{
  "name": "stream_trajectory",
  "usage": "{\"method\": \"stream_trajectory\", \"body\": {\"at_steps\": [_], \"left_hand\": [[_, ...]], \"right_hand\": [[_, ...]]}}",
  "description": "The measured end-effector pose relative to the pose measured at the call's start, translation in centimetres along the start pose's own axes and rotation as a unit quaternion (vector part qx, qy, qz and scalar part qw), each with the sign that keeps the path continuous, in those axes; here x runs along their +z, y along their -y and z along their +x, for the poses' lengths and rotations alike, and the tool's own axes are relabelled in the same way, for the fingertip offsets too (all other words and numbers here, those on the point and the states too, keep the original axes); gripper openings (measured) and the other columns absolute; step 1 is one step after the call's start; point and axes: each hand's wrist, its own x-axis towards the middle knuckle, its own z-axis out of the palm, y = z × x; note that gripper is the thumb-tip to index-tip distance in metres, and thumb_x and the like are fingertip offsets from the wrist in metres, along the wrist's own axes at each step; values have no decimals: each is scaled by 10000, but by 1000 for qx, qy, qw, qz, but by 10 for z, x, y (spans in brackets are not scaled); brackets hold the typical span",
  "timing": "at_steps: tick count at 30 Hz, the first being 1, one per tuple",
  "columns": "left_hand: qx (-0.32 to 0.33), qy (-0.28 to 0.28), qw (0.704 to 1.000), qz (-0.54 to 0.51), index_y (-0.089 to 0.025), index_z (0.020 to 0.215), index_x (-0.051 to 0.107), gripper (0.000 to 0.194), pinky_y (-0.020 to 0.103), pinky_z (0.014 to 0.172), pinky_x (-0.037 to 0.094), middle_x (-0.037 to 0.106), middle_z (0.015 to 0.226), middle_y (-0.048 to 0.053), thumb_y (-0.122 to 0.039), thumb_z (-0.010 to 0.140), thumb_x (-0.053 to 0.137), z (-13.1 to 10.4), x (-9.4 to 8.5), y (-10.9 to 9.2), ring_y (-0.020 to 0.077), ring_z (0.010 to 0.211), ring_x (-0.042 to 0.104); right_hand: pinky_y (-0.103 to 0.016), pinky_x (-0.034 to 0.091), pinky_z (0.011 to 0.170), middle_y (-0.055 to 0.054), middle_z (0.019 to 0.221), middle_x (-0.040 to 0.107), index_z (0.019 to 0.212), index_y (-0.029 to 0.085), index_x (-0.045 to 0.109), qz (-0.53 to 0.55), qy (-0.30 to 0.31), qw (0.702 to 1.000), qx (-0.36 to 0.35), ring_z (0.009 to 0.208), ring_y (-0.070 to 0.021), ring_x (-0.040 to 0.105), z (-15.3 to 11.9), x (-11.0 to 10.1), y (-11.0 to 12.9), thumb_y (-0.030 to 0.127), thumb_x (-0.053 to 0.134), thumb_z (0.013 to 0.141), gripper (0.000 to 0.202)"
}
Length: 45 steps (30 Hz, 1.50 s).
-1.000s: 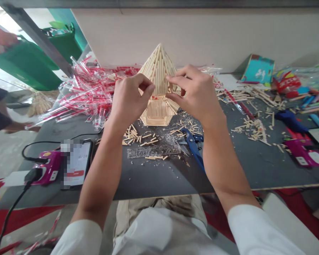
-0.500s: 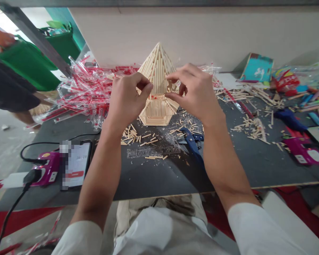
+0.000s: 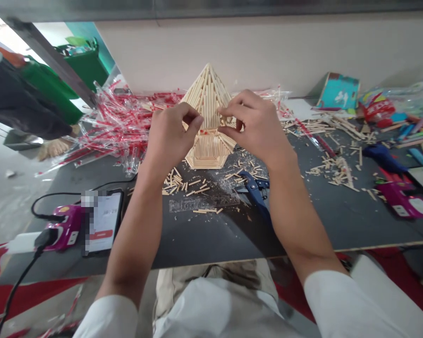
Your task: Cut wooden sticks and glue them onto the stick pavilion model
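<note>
A small house model (image 3: 208, 101) built of pale wooden sticks stands on the dark table, with a pointed roof and a six-sided base. My left hand (image 3: 174, 134) is at the left lower edge of the roof, thumb and fingers curled round it. On the opposite side, my right hand (image 3: 255, 124) pinches the right roof edge between thumb and fingers. The exact contact points are partly hidden by the hands. Cut stick pieces (image 3: 174, 180) lie in front of the model. A blue-handled cutter (image 3: 255, 192) rests by my right forearm, and a clear ruler (image 3: 204, 202) lies flat nearby.
Red-and-clear plastic wrappers (image 3: 116, 124) are heaped at left. A phone (image 3: 104, 220) and purple power socket (image 3: 65, 227) with cables sit front left. More sticks (image 3: 338, 124), a blue tool (image 3: 382, 157) and another purple socket (image 3: 403, 199) are at right. A person's legs (image 3: 21, 103) show beyond the table.
Both hands stay at the roof with only slight finger shifts. The view has tilted a little. At far left the person has moved, and a broom and dustpan now show more.
</note>
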Motion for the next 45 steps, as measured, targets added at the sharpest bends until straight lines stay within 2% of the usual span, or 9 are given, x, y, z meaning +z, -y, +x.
{"method": "stream_trajectory", "body": {"at_steps": [6, 15, 27, 33, 45], "left_hand": [[-4, -1, 1000, 8, -219, 928, 745, 106, 349, 819, 546, 795, 903, 35, -280, 941, 659, -1, 0, -2, 190, 790, 695], [3, -4, 1000, 0, -239, 915, 743, 103, 372, 814, 549, 801, 919, 42, -271, 942, 649, -2, 0, -1, 210, 812, 711], [2, 16, 1000, -1, -239, 922, 700, 48, 370, 803, 484, 769, 912, -1, -256, 953, 666, -1, -1, -2, 164, 837, 680], [-2, 4, 1000, -4, -242, 908, 723, 90, 378, 772, 506, 789, 916, 36, -283, 944, 651, -3, -2, -1, 216, 841, 708], [10, -4, 1000, -7, -235, 890, 721, 63, 393, 825, 526, 777, 882, 23, -254, 930, 677, -2, -1, -3, 206, 830, 713]], "right_hand": [[-460, 561, 884, -101, 1216, 673, 1248, 245, 732, -26, 3, 1000, -5, 1012, -282, 672, -1, -2, 5, 422, 649, 1026, 296], [-454, 551, 846, -116, 1228, 664, 1252, 253, 718, -54, 30, 998, 25, 1028, -303, 670, 0, -10, 20, 416, 598, 1045, 289], [-442, 544, 859, -121, 1207, 669, 1236, 221, 733, -47, 20, 999, 10, 997, -284, 678, 0, -7, 15, 415, 596, 1043, 306], [-431, 552, 852, -110, 1197, 691, 1207, 247, 761, -37, 20, 999, 15, 996, -272, 683, 0, -7, 16, 411, 614, 1034, 280], [-440, 558, 864, -108, 1197, 695, 1149, 248, 788, -16, 21, 999, 24, 1001, -268, 685, 0, -4, 13, 344, 637, 1021, 219]]}}
